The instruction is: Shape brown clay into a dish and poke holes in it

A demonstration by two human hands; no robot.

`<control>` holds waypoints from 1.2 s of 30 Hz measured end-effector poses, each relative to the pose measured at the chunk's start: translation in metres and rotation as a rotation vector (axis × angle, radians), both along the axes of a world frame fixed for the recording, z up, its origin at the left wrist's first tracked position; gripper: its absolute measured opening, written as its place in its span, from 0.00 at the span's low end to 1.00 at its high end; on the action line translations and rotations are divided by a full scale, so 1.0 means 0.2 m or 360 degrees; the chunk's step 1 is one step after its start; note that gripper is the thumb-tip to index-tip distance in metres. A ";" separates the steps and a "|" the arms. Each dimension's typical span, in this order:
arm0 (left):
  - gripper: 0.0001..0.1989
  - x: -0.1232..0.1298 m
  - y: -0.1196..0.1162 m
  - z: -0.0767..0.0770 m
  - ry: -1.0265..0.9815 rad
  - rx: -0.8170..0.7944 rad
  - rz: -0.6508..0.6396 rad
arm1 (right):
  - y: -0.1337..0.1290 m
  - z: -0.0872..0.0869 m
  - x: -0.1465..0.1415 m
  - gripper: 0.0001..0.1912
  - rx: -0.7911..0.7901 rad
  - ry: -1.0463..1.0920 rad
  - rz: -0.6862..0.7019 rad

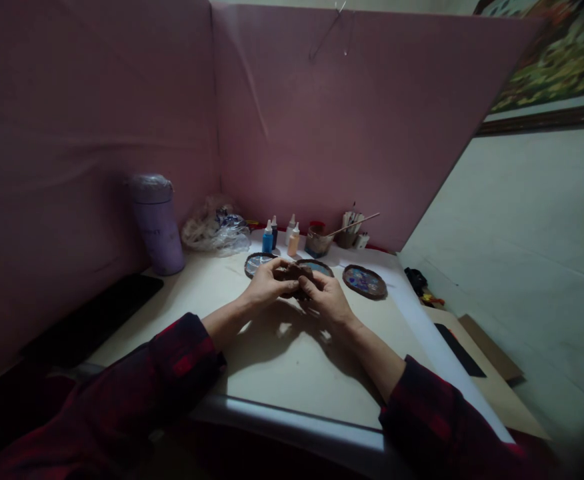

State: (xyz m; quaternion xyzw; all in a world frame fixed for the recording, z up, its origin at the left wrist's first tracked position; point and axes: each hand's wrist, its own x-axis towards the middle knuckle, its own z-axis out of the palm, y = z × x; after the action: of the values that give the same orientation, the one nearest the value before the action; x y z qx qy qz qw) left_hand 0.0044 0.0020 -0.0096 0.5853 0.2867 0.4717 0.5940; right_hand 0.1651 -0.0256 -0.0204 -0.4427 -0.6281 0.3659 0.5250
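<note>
A lump of dark brown clay-like material (pixel 296 272) is held up over the table between both hands. My left hand (pixel 268 283) grips its left side, thumb at the front and fingers behind. On the other side my right hand (pixel 328 297) presses it with the thumb. Just behind the hands lie two shallow brown-rimmed dishes with bluish insides, a left one (pixel 255 263) and a middle one (pixel 319 268), both partly covered by my fingers. To the right sits another brown-rimmed dish (pixel 365 283) with blue and purple patches.
Several small dropper bottles (pixel 267 239) stand at the back beside a murky cup (pixel 318 241) with a brush (pixel 357 224) across it. A crumpled plastic bag (pixel 217 230) and a purple tumbler (pixel 156 227) are at left, near a black mat (pixel 107 313). Pink panels (pixel 322 120) enclose the table (pixel 292 373).
</note>
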 end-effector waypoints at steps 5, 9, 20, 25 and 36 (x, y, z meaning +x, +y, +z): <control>0.24 0.00 -0.02 0.01 0.0025 -0.0074 -0.0061 | -0.01 0.01 -0.01 0.23 -0.0014 0.0115 0.0039; 0.27 0.00 -0.02 0.01 0.0059 -0.0105 0.0000 | 0.00 -0.01 0.00 0.22 -0.0093 0.0217 0.0038; 0.29 0.01 -0.01 -0.02 -0.0054 -0.0284 -0.0118 | -0.01 -0.02 0.00 0.23 -0.0182 0.0378 0.0071; 0.28 0.01 -0.01 -0.02 -0.0051 -0.0220 -0.0140 | -0.01 -0.02 0.00 0.23 -0.0240 0.0399 0.0075; 0.27 0.01 -0.03 0.00 -0.0087 -0.0225 -0.0213 | 0.00 -0.02 0.00 0.22 -0.0197 0.0428 0.0082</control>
State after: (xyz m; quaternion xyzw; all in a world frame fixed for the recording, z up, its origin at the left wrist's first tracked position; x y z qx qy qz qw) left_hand 0.0069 -0.0049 -0.0094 0.5467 0.2632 0.4254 0.6715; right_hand 0.1655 -0.0247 -0.0244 -0.4051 -0.5396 0.4733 0.5664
